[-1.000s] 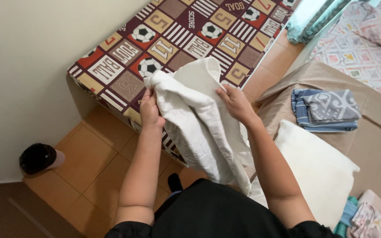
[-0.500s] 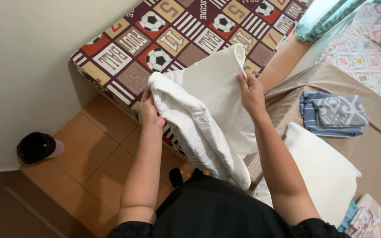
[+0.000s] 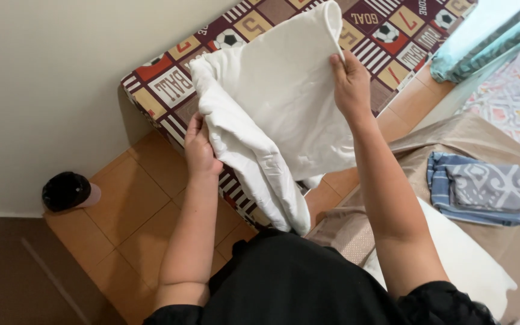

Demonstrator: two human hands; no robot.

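Observation:
I hold a white cloth [image 3: 284, 102] up in front of me with both hands. My left hand [image 3: 201, 150] grips a bunched lower-left part of it. My right hand [image 3: 350, 84] pinches its raised upper-right edge, stretching a flat panel between the two hands. A thick fold of the cloth hangs down toward my black top. Behind the cloth lies a mattress [image 3: 170, 84] with a brown, red and white football-pattern cover.
A black round object [image 3: 66, 191] stands on the orange tile floor by the cream wall. To the right, a beige sheet [image 3: 452, 132] carries a folded blue-grey towel [image 3: 479, 188] and a white pillow [image 3: 464, 265]. A teal curtain [image 3: 489, 36] hangs at the upper right.
My right hand has lifted its edge of the white cloth up and to the right, spreading the cloth open. My left hand keeps its grip lower on the left.

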